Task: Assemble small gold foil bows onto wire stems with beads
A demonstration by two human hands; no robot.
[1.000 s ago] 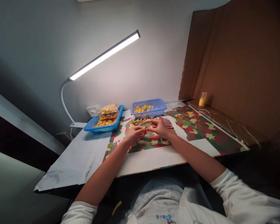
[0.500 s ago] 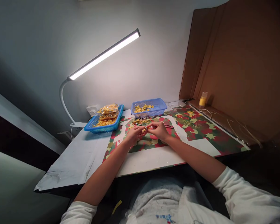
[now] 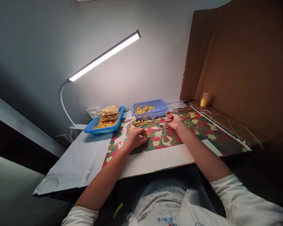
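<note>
My left hand [image 3: 137,138] rests low over the patterned tabletop, its fingers closed around a small gold bow [image 3: 145,134] that is mostly hidden. To the right, my right hand [image 3: 174,121] is raised beside a slim tool with reddish handles [image 3: 166,127]; its fingers are partly curled and apart, with nothing visible between them. The tool lies on the table just below those fingers, and its exact kind is unclear. Beyond my hands is a pile of gold stemmed pieces [image 3: 142,123], with small silvery beads [image 3: 146,119] behind it.
A blue basket [image 3: 103,130] at left holds bagged gold bows. Another blue basket [image 3: 159,110] at the back contains loose gold bows. A lit lamp [image 3: 106,56] arches over the left side. Cardboard [image 3: 238,69] walls the right, near a yellow bottle [image 3: 204,100].
My hands were together around a small gold piece. Now the right one has come away to the right and upward, while the left keeps the piece, slightly lower.
</note>
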